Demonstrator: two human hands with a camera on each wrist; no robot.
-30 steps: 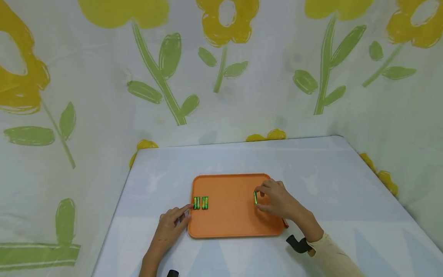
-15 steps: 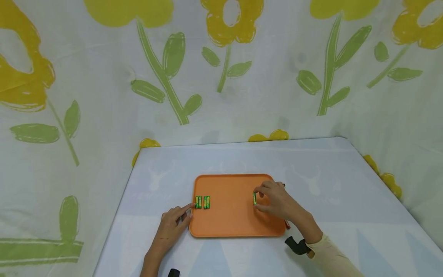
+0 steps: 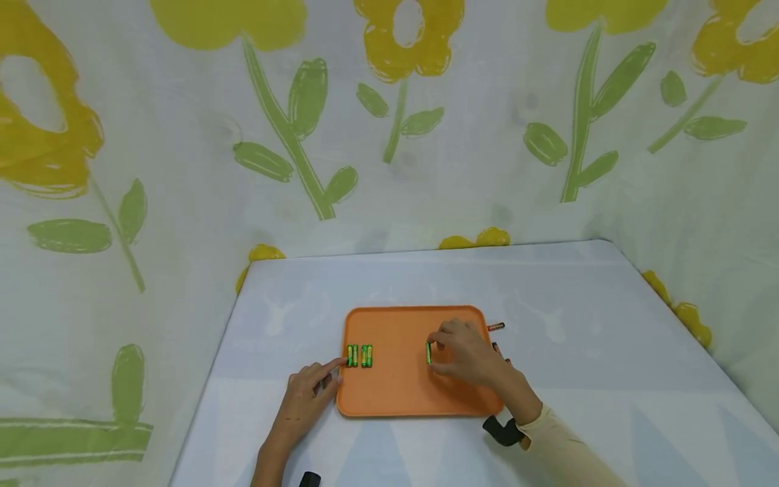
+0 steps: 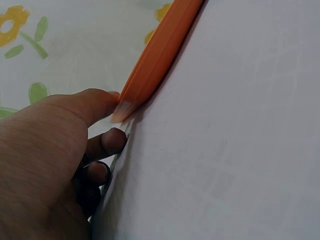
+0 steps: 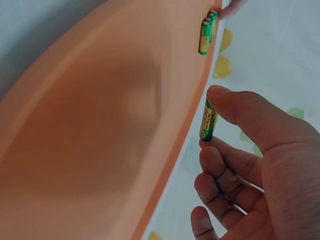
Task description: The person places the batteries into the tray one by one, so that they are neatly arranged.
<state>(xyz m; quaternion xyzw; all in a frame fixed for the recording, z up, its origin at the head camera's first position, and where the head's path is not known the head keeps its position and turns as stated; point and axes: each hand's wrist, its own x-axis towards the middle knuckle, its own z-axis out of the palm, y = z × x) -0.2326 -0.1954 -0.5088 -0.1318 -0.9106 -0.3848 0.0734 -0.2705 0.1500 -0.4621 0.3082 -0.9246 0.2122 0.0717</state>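
Right hand (image 3: 465, 352) pinches green battery (image 3: 429, 353) by ends; slip could drop it onto orange tray (image 3: 395, 392)! Left hand (image 3: 304, 398), index straight: nudge could skew paired batteries (image 3: 367, 356).

R hand (image 3: 464, 350) w/ green batt (image 5: 208, 121) shifted left over tray (image 3: 389, 393) — more red batts (image 3: 496, 326) in view.

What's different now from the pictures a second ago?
The right hand moved left across the orange tray, carrying the green battery it was already pinching closer to the four green batteries. More small reddish cylinders show past the tray's right side. Nothing was let go. The four batteries stayed put, and the left hand stayed by the tray's left edge.
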